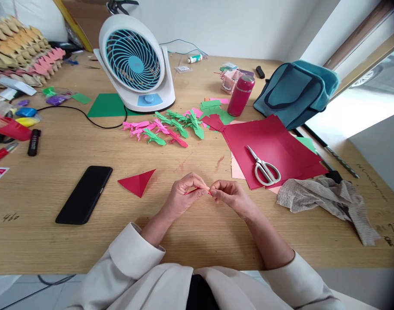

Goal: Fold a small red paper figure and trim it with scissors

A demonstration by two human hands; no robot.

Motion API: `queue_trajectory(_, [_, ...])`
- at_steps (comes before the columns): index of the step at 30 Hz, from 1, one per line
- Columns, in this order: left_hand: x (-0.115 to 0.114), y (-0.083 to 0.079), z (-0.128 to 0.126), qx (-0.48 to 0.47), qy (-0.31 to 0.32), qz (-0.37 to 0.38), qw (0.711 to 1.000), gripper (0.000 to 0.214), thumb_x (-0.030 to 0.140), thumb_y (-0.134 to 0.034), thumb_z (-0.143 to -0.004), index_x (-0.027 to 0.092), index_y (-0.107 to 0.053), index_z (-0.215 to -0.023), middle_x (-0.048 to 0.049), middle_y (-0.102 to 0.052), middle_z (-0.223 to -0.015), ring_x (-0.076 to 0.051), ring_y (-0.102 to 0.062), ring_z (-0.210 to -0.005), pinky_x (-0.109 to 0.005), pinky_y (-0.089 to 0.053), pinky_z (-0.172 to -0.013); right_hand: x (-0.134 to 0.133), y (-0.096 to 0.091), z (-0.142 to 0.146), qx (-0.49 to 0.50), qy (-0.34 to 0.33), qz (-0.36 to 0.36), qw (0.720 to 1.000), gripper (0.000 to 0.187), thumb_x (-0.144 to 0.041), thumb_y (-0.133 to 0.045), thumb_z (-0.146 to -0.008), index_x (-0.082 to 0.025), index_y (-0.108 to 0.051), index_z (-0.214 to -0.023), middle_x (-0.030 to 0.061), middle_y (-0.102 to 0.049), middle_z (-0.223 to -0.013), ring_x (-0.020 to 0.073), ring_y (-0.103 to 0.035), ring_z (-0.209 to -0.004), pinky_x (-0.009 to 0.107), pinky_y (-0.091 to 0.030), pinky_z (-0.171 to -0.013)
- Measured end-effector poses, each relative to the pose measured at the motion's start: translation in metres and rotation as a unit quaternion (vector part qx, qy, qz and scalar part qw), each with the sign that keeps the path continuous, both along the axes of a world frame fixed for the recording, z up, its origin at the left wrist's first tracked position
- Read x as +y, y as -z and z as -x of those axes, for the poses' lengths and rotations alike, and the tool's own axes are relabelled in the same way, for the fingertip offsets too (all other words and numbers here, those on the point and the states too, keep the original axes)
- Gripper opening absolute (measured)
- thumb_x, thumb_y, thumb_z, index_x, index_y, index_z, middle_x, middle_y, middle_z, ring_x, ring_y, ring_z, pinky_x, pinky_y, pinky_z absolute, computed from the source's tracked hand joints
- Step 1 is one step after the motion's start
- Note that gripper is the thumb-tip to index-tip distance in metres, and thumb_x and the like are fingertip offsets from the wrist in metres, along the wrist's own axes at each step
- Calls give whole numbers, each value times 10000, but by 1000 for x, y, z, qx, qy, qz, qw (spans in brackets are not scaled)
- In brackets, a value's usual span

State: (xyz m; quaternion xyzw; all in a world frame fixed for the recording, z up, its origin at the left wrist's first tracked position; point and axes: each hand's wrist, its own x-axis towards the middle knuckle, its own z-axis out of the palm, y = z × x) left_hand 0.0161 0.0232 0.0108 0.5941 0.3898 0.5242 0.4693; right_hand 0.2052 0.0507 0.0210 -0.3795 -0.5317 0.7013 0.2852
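Observation:
Between my two hands is a small narrow piece of folded red paper (191,191), mostly hidden by the fingers. My left hand (189,193) pinches its longer part between thumb and fingers. My right hand (229,194) is closed on its tip, and the fingertips of both hands meet there. Left of my hands lies a creased red paper triangle (138,183), flat on the wooden table (171,234). Beyond them, several folded pink, green and red paper figures (167,125) are grouped together.
White scissors (264,168) rest on stacked red paper sheets (281,142) at right, beside a crumpled cloth (323,200). A black phone (84,194) lies at left. Further back stand a fan (135,64), a red bottle (241,95) and a teal bag (295,92).

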Motion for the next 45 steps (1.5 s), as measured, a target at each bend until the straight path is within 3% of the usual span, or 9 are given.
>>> queue_trajectory(10, [-1, -2, 0, 27, -7, -3, 1000, 101, 281, -743, -808, 180, -742, -812, -44, -634, -808, -144, -618, -787, -256, -493, -710, -3, -1, -2, -14, -7, -10, 1000, 383, -538, -724, -761, -162, -652, -759, -27, -524, -600, 90, -400, -543, 245, -292, -518])
queue_trajectory(23, [-1, -4, 0, 64, -8, 9, 998, 116, 280, -723, -822, 168, -735, -793, -37, -637, -781, -135, -611, -743, -246, -485, -686, -2, 1, -2, -23, -14, -14, 1000, 396, -545, -724, -755, -160, -632, -742, -38, -470, -590, 87, -345, -540, 245, -253, -501])
queue_trajectory(33, [0, -6, 0, 139, -27, -65, 988, 66, 230, -702, -840, 179, -725, -805, -29, -641, -758, -143, -609, -755, -256, -477, -702, -2, -2, -3, -33, -14, -21, 999, 407, -554, -716, -762, -156, -632, -757, -42, -447, -587, 83, -325, -537, 240, -230, -484])
queue_trajectory(40, [-3, -6, 0, 244, -74, -187, 949, 77, 238, -680, -864, 192, -680, -801, -20, -620, -747, -148, -561, -757, -284, -454, -717, -2, 0, -3, -37, -13, -3, 999, 411, -556, -726, -742, -161, -610, -748, -49, -429, -587, 82, -282, -531, 245, -191, -485])
queue_trajectory(45, [-5, -6, -3, 246, -97, -227, 937, 53, 186, -672, -864, 188, -654, -814, -14, -610, -740, -147, -547, -751, -298, -454, -720, -2, 0, -2, -13, -6, 23, 1000, 387, -531, -746, -727, -166, -616, -736, -41, -440, -598, 95, -303, -553, 251, -201, -498])
